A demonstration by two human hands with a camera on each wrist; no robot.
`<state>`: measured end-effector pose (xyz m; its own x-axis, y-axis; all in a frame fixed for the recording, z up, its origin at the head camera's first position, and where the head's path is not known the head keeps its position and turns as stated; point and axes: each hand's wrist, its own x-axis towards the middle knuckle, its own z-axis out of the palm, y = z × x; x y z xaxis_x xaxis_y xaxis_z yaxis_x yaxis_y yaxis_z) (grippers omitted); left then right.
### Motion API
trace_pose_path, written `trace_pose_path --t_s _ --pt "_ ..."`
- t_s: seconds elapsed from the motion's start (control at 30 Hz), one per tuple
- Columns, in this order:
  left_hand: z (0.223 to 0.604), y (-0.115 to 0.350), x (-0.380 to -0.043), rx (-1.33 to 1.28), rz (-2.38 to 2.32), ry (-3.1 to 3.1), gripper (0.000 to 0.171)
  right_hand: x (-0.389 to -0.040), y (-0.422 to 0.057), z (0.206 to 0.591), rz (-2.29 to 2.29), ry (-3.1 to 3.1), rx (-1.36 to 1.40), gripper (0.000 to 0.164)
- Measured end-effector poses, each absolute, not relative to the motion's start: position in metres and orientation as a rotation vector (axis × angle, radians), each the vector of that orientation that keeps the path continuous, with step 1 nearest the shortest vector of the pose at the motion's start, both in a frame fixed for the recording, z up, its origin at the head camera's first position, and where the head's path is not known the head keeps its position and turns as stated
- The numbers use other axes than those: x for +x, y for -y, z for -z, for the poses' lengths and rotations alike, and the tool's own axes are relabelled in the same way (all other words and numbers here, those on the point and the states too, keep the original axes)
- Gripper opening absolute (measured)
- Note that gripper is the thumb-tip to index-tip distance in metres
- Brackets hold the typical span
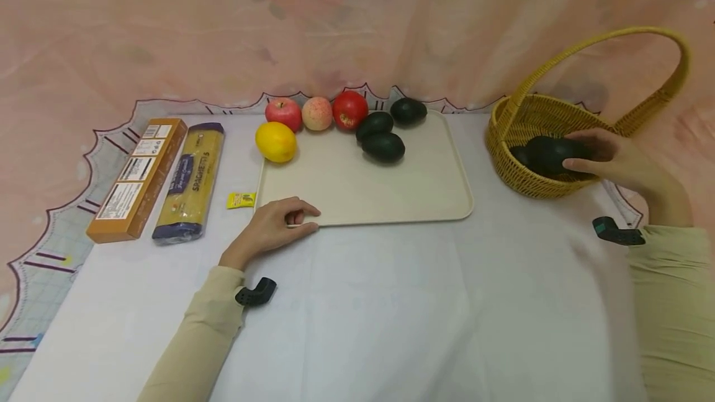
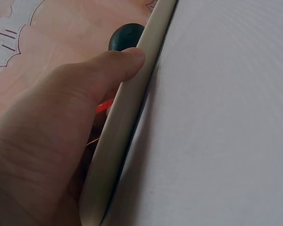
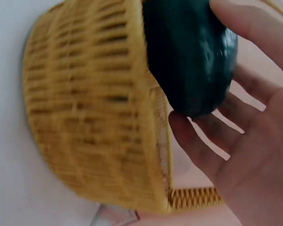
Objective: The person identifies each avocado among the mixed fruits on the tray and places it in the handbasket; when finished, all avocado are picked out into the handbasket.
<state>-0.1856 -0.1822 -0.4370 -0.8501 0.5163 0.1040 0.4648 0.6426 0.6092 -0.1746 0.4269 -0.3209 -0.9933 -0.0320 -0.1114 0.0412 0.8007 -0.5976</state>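
My left hand [image 1: 276, 226] pinches the front rim of the cream tray [image 1: 424, 197] near its left corner; in the left wrist view the thumb lies along the tray's edge [image 2: 127, 122]. My right hand [image 1: 609, 157] grips a dark green avocado [image 1: 550, 155] at the mouth of the wicker basket [image 1: 503, 166], fingers curled round it in the right wrist view [image 3: 193, 61]. Beside it another dark fruit [image 1: 519, 155] partly shows inside the basket. On the tray lie three avocados [image 1: 384, 147], a yellow lemon [image 1: 276, 142], a red apple [image 1: 283, 114], a peach [image 1: 317, 113] and a round red fruit [image 1: 350, 110].
To the tray's left lie a spaghetti pack [image 1: 192, 182], a long brown box [image 1: 139, 178] and a small yellow packet [image 1: 241, 200]. The basket's tall handle [image 1: 603, 36] arches above the right hand. A patterned curtain [image 1: 212, 30] hangs behind the white table [image 1: 391, 315].
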Motion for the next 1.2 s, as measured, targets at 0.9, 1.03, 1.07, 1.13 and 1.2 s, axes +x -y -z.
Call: trace_pose_path --t_s 0.9,1.03,1.07,1.13,1.2 --pt "0.435 0.181 -0.183 0.846 -0.993 -2.793 0.024 -0.202 -0.452 0.327 0.533 -2.744 -0.248 0.049" --pt "0.435 0.182 -0.184 0.84 -0.988 -2.794 0.024 -0.203 -0.451 0.328 0.509 -2.741 -0.241 0.049" --pt "0.435 0.182 -0.184 0.842 -0.989 -2.794 0.024 -0.203 -0.451 0.328 0.504 -2.741 -0.234 0.05" --pt "0.436 0.182 -0.184 0.849 -0.992 -2.793 0.024 -0.202 -0.45 0.329 0.506 -2.741 -0.224 0.051" --pt "0.436 0.182 -0.183 0.851 -0.995 -2.792 0.024 -0.2 -0.449 0.331 0.52 -2.76 -0.218 0.05"
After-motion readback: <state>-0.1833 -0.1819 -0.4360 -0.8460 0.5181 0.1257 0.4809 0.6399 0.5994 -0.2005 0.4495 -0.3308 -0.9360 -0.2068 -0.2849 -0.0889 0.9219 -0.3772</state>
